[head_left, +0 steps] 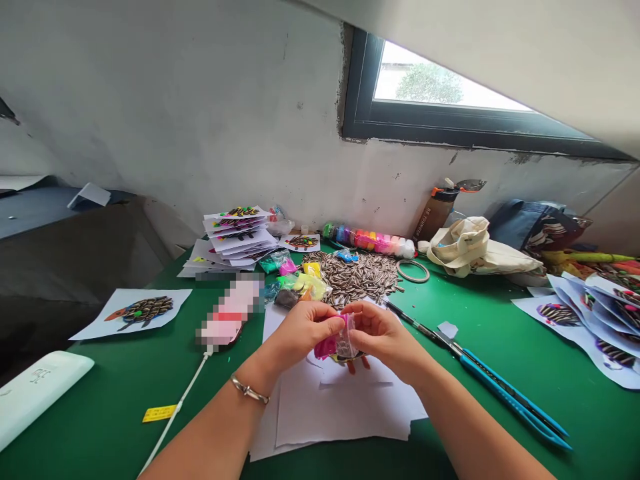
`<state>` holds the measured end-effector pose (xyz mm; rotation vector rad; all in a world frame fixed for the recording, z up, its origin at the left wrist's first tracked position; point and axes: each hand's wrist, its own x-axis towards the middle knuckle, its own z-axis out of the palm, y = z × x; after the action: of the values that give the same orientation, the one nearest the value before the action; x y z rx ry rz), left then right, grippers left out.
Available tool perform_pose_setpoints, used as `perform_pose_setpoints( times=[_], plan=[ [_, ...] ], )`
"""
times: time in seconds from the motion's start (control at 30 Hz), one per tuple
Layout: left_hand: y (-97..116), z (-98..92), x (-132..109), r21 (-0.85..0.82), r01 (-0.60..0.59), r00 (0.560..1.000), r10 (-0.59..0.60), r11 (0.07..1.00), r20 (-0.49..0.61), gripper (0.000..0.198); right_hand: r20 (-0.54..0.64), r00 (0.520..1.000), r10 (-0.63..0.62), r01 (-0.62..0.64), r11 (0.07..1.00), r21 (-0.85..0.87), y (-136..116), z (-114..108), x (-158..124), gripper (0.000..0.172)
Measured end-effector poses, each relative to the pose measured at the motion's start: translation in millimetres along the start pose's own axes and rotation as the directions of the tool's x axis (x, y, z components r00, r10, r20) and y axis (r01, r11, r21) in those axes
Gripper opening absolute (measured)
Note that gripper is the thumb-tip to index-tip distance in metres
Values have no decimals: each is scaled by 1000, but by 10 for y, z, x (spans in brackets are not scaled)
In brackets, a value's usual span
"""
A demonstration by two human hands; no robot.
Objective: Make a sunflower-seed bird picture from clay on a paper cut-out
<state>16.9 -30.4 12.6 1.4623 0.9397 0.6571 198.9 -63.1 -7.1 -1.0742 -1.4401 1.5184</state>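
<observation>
Between my fingers is a small clear plastic bag of pink modelling clay (326, 347), just above the papers. My left hand (310, 328) pinches its left side between thumb and fingers, and my right hand (373, 328) pinches its right side. Under the bag, a picture with orange legs (359, 364) is mostly covered by my hands. It lies on white paper sheets (345, 417). Just beyond my hands are bags of coloured clay (310, 283) and a heap of striped sunflower seeds (365, 277).
On the green table (115, 380) are blue-handled tweezers (515, 397), a tape ring (413, 271), a cabled phone (233, 310) and a white power bank (45, 390). Seed pictures are stacked at the left (240, 240) and right (590, 320). A brown bottle (435, 213) stands behind.
</observation>
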Motion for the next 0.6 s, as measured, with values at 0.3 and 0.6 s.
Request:
perform_pose_setpoints(
  times=[0.3, 0.6],
  plan=[
    [-7, -5, 6, 23, 28, 997, -30, 999, 72, 35, 8, 917, -400, 299, 672, -678, 25, -83, -12, 21],
    [-61, 7, 33, 101, 31, 994, -41, 994, 103, 48, 44, 924, -379, 282, 599, -750, 0, -88, -11, 18]
  ],
)
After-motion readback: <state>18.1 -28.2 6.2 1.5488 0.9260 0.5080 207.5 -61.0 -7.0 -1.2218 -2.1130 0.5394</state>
